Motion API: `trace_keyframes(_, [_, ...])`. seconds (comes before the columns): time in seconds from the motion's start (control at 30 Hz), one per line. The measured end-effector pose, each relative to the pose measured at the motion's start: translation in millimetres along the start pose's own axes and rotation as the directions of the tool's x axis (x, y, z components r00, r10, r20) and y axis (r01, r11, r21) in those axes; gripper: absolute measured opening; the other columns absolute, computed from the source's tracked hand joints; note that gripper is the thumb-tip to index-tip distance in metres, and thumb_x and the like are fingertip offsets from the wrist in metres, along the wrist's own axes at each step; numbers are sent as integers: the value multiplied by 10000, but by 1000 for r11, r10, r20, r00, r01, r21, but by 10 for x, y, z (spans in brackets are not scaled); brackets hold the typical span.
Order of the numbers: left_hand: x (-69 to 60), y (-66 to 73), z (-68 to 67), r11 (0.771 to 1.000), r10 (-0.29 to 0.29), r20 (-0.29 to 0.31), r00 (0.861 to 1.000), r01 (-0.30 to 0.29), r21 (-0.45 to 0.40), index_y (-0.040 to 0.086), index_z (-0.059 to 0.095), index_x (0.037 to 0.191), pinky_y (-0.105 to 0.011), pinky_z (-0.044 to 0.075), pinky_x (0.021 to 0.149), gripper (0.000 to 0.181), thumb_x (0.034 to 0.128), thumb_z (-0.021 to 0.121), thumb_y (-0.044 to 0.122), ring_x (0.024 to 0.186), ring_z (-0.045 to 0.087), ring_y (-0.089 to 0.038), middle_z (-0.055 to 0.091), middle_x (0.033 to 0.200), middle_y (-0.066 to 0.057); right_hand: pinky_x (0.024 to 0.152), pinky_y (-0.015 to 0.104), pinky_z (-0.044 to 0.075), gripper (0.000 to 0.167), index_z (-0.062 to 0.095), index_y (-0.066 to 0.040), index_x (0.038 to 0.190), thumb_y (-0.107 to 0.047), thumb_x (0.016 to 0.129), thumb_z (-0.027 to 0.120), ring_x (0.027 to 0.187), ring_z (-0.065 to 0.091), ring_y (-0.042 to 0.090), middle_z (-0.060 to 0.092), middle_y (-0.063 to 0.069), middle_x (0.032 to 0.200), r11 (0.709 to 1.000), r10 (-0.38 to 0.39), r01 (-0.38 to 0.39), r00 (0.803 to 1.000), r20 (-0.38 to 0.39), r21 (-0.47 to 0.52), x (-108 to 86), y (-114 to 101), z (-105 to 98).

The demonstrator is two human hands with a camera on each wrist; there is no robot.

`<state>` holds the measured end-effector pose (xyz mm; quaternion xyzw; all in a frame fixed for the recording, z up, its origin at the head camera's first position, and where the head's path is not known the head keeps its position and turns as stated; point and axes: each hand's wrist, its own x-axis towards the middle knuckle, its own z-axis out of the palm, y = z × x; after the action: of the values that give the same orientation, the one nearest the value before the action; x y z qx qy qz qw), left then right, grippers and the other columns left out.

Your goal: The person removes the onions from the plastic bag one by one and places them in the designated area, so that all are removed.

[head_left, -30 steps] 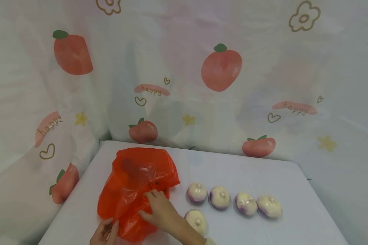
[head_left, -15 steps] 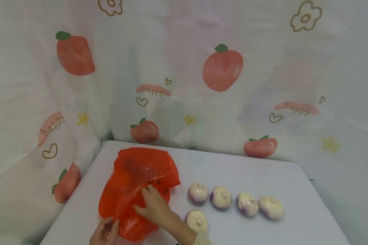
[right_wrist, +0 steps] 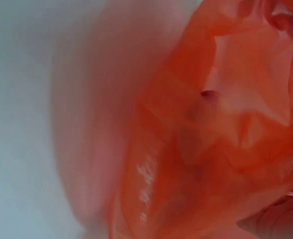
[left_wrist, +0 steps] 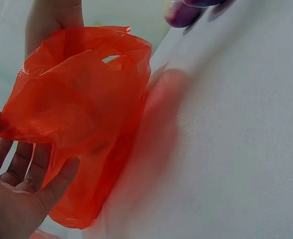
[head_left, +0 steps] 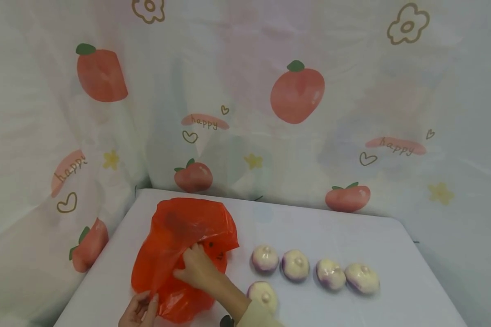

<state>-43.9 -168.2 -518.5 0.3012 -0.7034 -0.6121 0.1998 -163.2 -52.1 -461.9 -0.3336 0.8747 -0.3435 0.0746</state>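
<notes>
A red plastic bag lies on the white table at the left in the head view; a dark shape shows through its far part. My left hand pinches the bag's near left edge between thumb and fingers, as the left wrist view also shows. My right hand reaches into the mouth of the bag, its fingertips hidden by the film and its thumb apart from the fingers. Whether it holds anything inside cannot be seen. Red film fills much of the right wrist view.
Several cream-and-purple round bulbs stand right of the bag: one bulb begins a row, and another bulb sits nearer, beside the right forearm. The table ends at a printed cloth backdrop behind and at the left.
My right hand has moved left and deeper into the bag's mouth, from lying over the film. The left hand keeps its pinch in the same place. The bulbs have not moved.
</notes>
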Motion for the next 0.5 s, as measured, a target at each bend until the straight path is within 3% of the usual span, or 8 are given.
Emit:
trace_keyframes(0.2, [23,-47,-37,999,-49,18,999,48,23,-60,578,1091,-198,498,592,235,913,601,91,693,582,-67,615,939,-162,696,175,440,306,552,-197,1097,-159,843,719,829,478,30,537,-141,882,997,37,-39,999,28,62,75,-10,-69])
trace_keyframes(0.3, [22,-47,-28,999,-36,18,999,35,27,-60,581,1083,-199,497,595,221,915,596,82,694,582,-73,617,937,-162,701,177,449,328,545,-202,1101,-112,838,720,803,505,29,560,-148,892,993,21,-25,999,37,117,93,-11,-68])
trace_keyframes(0.5, [6,-31,6,1000,-1,6,1000,1,20,-65,595,1053,-197,500,588,187,906,598,50,677,590,-77,629,911,-164,705,176,424,281,544,-176,1043,-77,839,710,793,490,40,518,-118,876,999,-15,14,1000,26,40,181,47,45])
